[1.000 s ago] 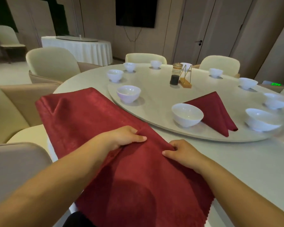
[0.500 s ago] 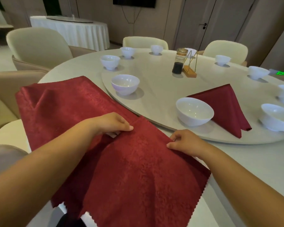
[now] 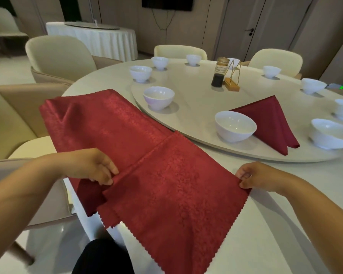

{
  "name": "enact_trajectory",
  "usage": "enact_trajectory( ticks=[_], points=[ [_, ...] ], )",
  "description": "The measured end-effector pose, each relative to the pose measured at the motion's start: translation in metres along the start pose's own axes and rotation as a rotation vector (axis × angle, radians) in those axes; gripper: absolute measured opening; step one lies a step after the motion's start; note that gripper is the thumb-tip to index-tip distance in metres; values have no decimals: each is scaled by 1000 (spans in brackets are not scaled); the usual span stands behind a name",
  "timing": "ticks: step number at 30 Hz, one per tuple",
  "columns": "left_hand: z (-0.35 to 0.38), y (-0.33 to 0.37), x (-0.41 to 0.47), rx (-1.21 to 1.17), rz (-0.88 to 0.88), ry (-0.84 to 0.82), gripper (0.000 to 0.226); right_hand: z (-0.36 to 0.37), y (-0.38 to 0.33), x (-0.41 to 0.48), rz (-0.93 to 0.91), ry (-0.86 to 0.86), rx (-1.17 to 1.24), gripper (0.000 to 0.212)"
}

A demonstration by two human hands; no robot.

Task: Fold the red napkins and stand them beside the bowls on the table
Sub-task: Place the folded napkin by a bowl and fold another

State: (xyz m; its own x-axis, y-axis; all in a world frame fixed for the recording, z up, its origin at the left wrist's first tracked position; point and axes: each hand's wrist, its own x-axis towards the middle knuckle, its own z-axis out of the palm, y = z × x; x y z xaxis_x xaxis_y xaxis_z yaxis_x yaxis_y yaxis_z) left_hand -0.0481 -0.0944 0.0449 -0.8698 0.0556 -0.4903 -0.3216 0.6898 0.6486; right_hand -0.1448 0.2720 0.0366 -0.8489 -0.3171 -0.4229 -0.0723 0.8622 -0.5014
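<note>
Left hand (image 3: pixel 93 167): forearm enters from the lower left; back of the hand up, fingers curled under, pinching the left edge of the top napkin.
Right hand (image 3: pixel 257 175): forearm enters from the lower right; thumb and fingertips pinching the napkin's right corner.
Top napkin (image 3: pixel 176 194): red, drawn flat between the two hands, zigzag hem hanging over the table (image 3: pixel 285 224) edge toward the person.
Second red cloth (image 3: pixel 99 119): beneath it, running out beyond the left hand.
Folded napkin (image 3: pixel 273 119): red, on the turntable (image 3: pixel 196 99), well beyond the right hand.
Nearest bowl (image 3: pixel 235 125): white, just beside the folded napkin.
</note>
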Motion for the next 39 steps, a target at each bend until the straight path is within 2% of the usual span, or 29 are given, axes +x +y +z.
enact_trajectory(
  ticks=[2, 3, 6, 10, 14, 16, 20, 23, 24, 26, 28, 31, 34, 36, 39],
  points=[
    [9, -2, 0, 0, 6, 46, 24, 2, -1, 0, 0, 28, -29, 22],
    [12, -2, 2, 18, 17, 81, 22, 2, -1, 0, 1, 40, -35, 23],
    [15, 1, 7, 87, 55, 180, 29, 2, 1, -1, 12, 79, -39, 24],
    [14, 7, 19, 153, 97, 299, 23, 3, 5, -1, 14, 165, -13, 27],
    [19, -2, 27, 179, 121, 323, 21, 9, 14, 1, -19, 226, 41, 28],
    [21, -7, 26, 162, 164, 352, 30, 11, 17, 2, -49, 241, 37, 29],
    [30, -19, 22, 162, 296, 474, 44, 18, 27, 2, -166, 309, 58, 33],
    [42, -39, 23, 179, 495, 632, 54, 28, 38, 1, -255, 434, 118, 38],
    [48, -43, 22, 224, 563, 682, 54, 31, 42, 1, -277, 465, 141, 40],
    [56, -46, 21, 347, 688, 777, 41, 34, 46, 1, -315, 511, 161, 42],
    [59, -47, 23, 419, 720, 856, 35, 35, 45, -1, -340, 530, 171, 44],
    [59, -47, 22, 326, 681, 824, 51, 35, 41, -6, -367, 516, 220, 46],
    [59, -42, 19, 125, 623, 747, 77, 33, 42, -9, -377, 467, 259, 47],
    [57, -41, 18, 2, 542, 695, 80, 33, 42, -13, -380, 450, 273, 49],
    [52, -34, 13, -84, 477, 624, 70, 34, 42, -20, -374, 459, 280, 56]
  ],
)
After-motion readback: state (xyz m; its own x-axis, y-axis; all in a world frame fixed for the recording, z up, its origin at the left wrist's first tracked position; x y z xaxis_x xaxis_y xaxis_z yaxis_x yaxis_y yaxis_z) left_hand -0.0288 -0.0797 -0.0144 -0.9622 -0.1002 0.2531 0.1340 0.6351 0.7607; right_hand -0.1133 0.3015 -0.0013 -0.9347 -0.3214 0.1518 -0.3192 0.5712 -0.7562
